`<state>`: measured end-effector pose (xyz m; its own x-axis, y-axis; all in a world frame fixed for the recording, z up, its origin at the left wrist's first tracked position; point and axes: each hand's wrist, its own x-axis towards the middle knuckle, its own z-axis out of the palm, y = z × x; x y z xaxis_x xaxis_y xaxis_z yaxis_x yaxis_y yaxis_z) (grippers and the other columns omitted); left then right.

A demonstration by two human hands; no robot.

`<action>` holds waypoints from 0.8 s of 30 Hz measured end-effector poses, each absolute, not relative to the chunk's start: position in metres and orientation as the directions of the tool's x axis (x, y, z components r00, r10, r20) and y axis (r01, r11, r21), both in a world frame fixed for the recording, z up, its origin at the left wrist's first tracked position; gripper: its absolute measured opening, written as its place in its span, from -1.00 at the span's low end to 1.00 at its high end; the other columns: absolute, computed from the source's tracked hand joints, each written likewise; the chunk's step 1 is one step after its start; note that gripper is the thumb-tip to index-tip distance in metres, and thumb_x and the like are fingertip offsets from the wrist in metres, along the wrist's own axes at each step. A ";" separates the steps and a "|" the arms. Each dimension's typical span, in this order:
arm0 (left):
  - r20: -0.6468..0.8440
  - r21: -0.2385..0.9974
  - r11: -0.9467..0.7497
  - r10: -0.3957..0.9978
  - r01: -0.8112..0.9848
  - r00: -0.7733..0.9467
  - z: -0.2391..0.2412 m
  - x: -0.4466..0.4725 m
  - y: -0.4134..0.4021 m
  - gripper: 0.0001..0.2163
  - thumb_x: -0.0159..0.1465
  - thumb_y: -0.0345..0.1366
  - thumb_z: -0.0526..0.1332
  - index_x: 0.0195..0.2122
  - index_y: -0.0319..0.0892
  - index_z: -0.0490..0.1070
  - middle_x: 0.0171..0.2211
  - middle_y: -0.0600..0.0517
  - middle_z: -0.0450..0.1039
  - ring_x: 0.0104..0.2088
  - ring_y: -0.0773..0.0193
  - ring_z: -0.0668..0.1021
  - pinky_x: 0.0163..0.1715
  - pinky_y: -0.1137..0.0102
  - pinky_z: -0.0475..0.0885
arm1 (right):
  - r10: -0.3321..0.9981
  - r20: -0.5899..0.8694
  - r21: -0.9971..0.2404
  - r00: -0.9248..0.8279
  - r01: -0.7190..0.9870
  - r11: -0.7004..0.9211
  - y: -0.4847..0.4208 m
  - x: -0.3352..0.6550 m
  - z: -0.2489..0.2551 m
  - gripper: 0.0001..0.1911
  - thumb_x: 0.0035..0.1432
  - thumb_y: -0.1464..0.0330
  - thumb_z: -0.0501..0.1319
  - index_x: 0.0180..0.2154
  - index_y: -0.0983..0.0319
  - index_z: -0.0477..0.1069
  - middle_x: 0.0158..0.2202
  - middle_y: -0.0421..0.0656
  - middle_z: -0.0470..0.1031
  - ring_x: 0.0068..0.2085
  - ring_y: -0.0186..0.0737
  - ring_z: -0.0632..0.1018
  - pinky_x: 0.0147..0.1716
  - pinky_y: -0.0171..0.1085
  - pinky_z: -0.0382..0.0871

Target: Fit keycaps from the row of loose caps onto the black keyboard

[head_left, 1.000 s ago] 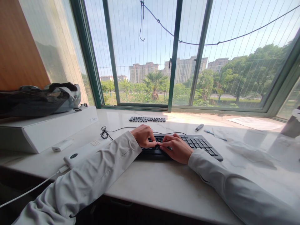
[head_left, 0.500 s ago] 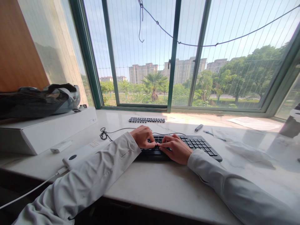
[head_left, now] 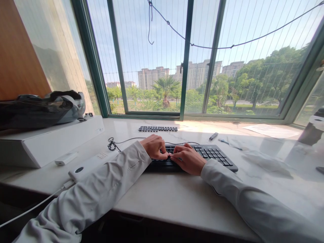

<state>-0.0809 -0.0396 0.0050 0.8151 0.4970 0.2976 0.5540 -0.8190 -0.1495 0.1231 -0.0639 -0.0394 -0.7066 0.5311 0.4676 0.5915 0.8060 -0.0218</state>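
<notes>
Both hands (head_left: 154, 147) (head_left: 189, 160) half-curled, fingertips (head_left: 172, 155) close together over keyboard (head_left: 218, 155)

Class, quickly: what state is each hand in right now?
Left hand: curled over the keyboard; whether holding anything cannot be told.
Right hand: fingers bent; any hold cannot be told.

The long black rectangular keyboard (head_left: 216, 153) looks like matt plastic. The pale veined countertop (head_left: 157, 194) is smooth, glossy and stone-like. Wrinkled light-grey sleeves (head_left: 103, 185) look like matt cloth, the white oblong box (head_left: 67, 143) smooth card, the orange-brown panel (head_left: 21, 60) smooth wood.
</notes>
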 end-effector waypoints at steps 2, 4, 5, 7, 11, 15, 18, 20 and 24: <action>0.308 -0.202 -0.810 0.482 0.551 0.820 0.005 -0.077 -0.043 -0.72 0.09 -0.20 0.15 -0.68 -0.15 0.51 -0.79 0.05 0.32 -0.73 0.44 0.20 -0.64 0.43 -0.09 | 0.516 0.469 0.016 -0.717 0.591 0.806 -0.065 0.121 -0.038 -0.68 0.28 0.31 0.03 -0.37 0.19 0.53 -0.35 -0.17 0.47 -0.31 -0.34 0.43 -0.21 -0.23 0.08; 0.320 -0.254 -0.800 0.461 0.543 0.828 0.005 -0.073 -0.047 -0.70 0.07 -0.23 0.14 -0.75 -0.17 0.45 -0.80 0.04 0.30 -0.74 0.42 0.22 -0.64 0.42 -0.09 | 0.501 0.469 0.061 -0.727 0.592 0.804 -0.067 0.119 -0.036 -0.66 0.28 0.33 0.02 -0.41 0.21 0.51 -0.38 -0.15 0.46 -0.34 -0.33 0.42 -0.23 -0.22 0.07; 0.324 -0.271 -0.796 0.454 0.541 0.830 0.005 -0.071 -0.049 -0.71 0.06 -0.23 0.14 -0.76 -0.18 0.43 -0.81 0.03 0.29 -0.75 0.41 0.23 -0.64 0.42 -0.08 | 0.494 0.467 0.084 -0.733 0.593 0.800 -0.068 0.117 -0.035 -0.65 0.28 0.35 0.01 -0.43 0.22 0.50 -0.40 -0.15 0.46 -0.35 -0.32 0.41 -0.23 -0.21 0.07; 0.329 -0.285 -0.790 0.451 0.543 0.829 0.005 -0.069 -0.051 -0.72 0.03 -0.24 0.15 -0.77 -0.18 0.41 -0.82 0.03 0.27 -0.75 0.39 0.24 -0.64 0.42 -0.07 | 0.485 0.459 0.130 -0.744 0.596 0.792 -0.070 0.114 -0.034 -0.64 0.26 0.37 0.00 -0.47 0.23 0.48 -0.43 -0.16 0.44 -0.37 -0.32 0.39 -0.24 -0.21 0.06; 0.335 -0.287 -0.788 0.450 0.545 0.828 0.003 -0.071 -0.047 -0.68 0.07 -0.20 0.14 -0.78 -0.18 0.40 -0.81 0.03 0.28 -0.75 0.40 0.25 -0.64 0.43 -0.09 | 0.481 0.447 0.179 -0.754 0.602 0.778 -0.073 0.111 -0.031 -0.64 0.24 0.39 -0.01 -0.52 0.26 0.45 -0.45 -0.15 0.42 -0.38 -0.32 0.36 -0.24 -0.21 0.06; 0.318 -0.280 -0.789 0.460 0.546 0.829 0.003 -0.075 -0.041 -0.66 0.10 -0.16 0.13 -0.75 -0.16 0.43 -0.80 0.03 0.29 -0.75 0.42 0.23 -0.64 0.42 -0.11 | 0.476 0.452 0.177 -0.754 0.599 0.781 -0.073 0.110 -0.031 -0.62 0.24 0.38 -0.01 -0.55 0.27 0.42 -0.46 -0.15 0.41 -0.39 -0.32 0.36 -0.25 -0.21 0.07; 0.306 -0.261 -0.793 0.473 0.550 0.826 0.003 -0.075 -0.040 -0.65 0.11 -0.14 0.13 -0.75 -0.16 0.44 -0.82 0.04 0.27 -0.75 0.42 0.20 -0.65 0.42 -0.10 | 0.467 0.448 0.171 -0.763 0.586 0.792 -0.072 0.110 -0.030 -0.62 0.25 0.38 -0.02 -0.54 0.27 0.42 -0.46 -0.14 0.41 -0.39 -0.32 0.36 -0.25 -0.22 0.08; 0.299 -0.252 -0.792 0.482 0.556 0.823 0.002 -0.073 -0.040 -0.66 0.10 -0.14 0.14 -0.75 -0.16 0.44 -0.83 0.05 0.25 -0.75 0.42 0.20 -0.65 0.43 -0.10 | 0.463 0.435 0.175 -0.773 0.577 0.798 -0.071 0.110 -0.031 -0.63 0.25 0.38 -0.03 -0.52 0.27 0.43 -0.46 -0.14 0.41 -0.41 -0.32 0.35 -0.25 -0.22 0.09; 0.297 -0.273 -0.788 0.477 0.552 0.827 0.002 -0.072 -0.043 -0.69 0.08 -0.18 0.15 -0.74 -0.16 0.45 -0.82 0.05 0.26 -0.74 0.41 0.23 -0.64 0.42 -0.09 | 0.455 0.430 0.189 -0.780 0.571 0.799 -0.069 0.110 -0.032 -0.64 0.25 0.38 -0.02 -0.50 0.26 0.45 -0.46 -0.16 0.40 -0.43 -0.33 0.33 -0.25 -0.22 0.10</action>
<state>-0.0719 -0.0426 0.0020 0.8271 0.4770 0.2973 0.5523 -0.7878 -0.2727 0.1103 -0.0694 -0.0317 -0.7796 0.4552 0.4302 0.5709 0.7989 0.1893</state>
